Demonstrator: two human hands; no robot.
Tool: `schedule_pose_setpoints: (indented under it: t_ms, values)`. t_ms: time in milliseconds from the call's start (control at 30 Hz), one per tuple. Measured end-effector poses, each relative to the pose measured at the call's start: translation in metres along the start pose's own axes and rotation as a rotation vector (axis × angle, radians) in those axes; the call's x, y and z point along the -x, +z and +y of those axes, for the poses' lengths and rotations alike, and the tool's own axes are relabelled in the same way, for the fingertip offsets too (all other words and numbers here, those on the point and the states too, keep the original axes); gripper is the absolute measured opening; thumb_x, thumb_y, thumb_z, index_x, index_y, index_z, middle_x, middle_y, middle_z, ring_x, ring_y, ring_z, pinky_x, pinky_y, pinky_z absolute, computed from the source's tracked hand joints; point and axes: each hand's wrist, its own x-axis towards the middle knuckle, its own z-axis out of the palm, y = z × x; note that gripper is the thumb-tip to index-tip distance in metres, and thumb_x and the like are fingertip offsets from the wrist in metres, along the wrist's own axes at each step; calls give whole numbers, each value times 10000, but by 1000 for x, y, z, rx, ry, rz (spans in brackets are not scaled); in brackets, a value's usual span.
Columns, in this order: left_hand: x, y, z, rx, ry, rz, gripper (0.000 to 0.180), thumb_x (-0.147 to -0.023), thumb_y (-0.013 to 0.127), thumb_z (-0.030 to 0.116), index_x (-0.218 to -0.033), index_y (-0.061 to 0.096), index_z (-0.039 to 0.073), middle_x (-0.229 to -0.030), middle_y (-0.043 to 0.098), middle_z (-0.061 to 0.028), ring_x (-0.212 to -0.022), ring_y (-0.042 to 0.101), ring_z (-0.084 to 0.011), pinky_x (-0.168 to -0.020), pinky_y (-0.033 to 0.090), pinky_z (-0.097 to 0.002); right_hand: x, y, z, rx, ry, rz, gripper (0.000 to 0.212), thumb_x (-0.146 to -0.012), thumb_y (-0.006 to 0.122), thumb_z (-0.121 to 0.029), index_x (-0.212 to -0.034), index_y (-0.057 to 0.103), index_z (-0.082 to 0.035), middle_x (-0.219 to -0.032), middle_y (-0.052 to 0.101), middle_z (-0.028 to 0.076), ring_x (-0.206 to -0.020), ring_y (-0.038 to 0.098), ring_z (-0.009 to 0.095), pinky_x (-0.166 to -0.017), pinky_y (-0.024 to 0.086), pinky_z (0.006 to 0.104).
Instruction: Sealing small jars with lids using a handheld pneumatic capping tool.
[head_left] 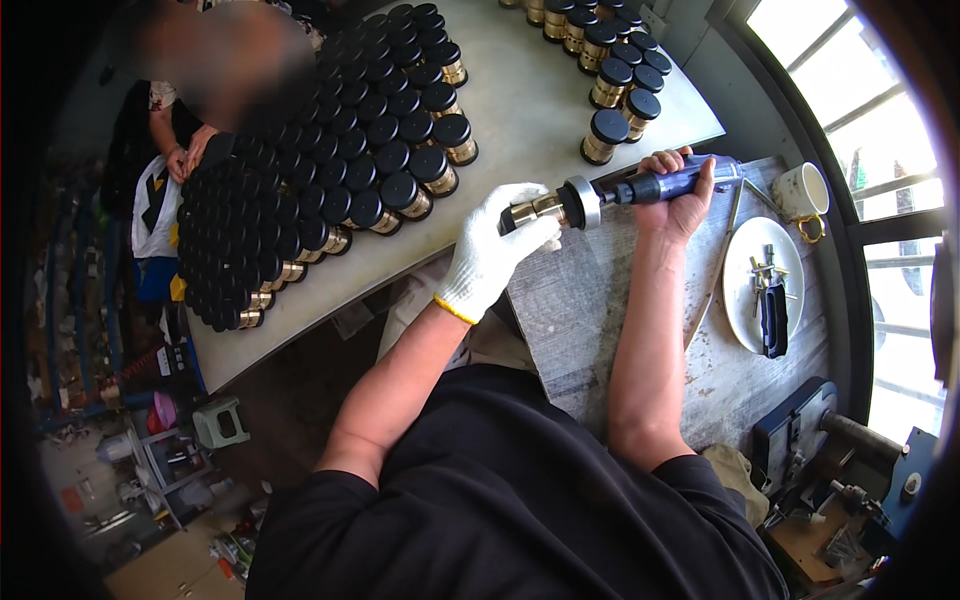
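In a white knitted glove with a yellow cuff, my left hand is closed round a brass cylindrical fitting. The fitting has black end parts and a silver rim at its right end, and it lies roughly sideways in the hand. My bare right hand grips a straight blue handheld power tool with a black nose. That nose points left at the rimmed end of the fitting. Whether the tip touches it I cannot tell.
Rows of black-capped brass fittings crowd the pale table, with more at its far right. On the grey wood-grain bench, a white plate holds metal bits beside a white mug. A co-worker's hands show at upper left.
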Motion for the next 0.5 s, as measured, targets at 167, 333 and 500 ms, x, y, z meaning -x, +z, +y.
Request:
schedule_pose_setpoints:
  t_ms: [167, 333, 500]
  values:
    - [-2, 3, 1, -104, 41, -34, 370, -905, 669, 1, -1244, 535, -61, -1050, 679, -159, -876, 706, -197, -780, 601, -303, -1, -5, -4, -39, 26, -54, 304, -950, 629, -335, -1026, 509, -67, -759, 502, 37, -683, 500, 161, -701, 446, 305]
    - [-3, 6, 0, -196, 88, -36, 392, -890, 694, 10, -1245, 539, -52, -1045, 688, -144, -875, 707, -186, -775, 585, -291, -1, -4, -1, 14, 16, -25, 298, -949, 630, -337, -1019, 513, -71, -756, 503, 36, -683, 504, 163, -698, 450, 309]
    - [-3, 5, 1, -222, 92, -45, 395, -884, 701, 9, -1242, 544, -46, -1050, 689, -142, -881, 704, -178, -773, 583, -289, 0, -2, 1, 27, 12, -16, 302, -949, 630, -336, -1020, 518, -65, -753, 503, 36, -682, 508, 167, -695, 456, 312]
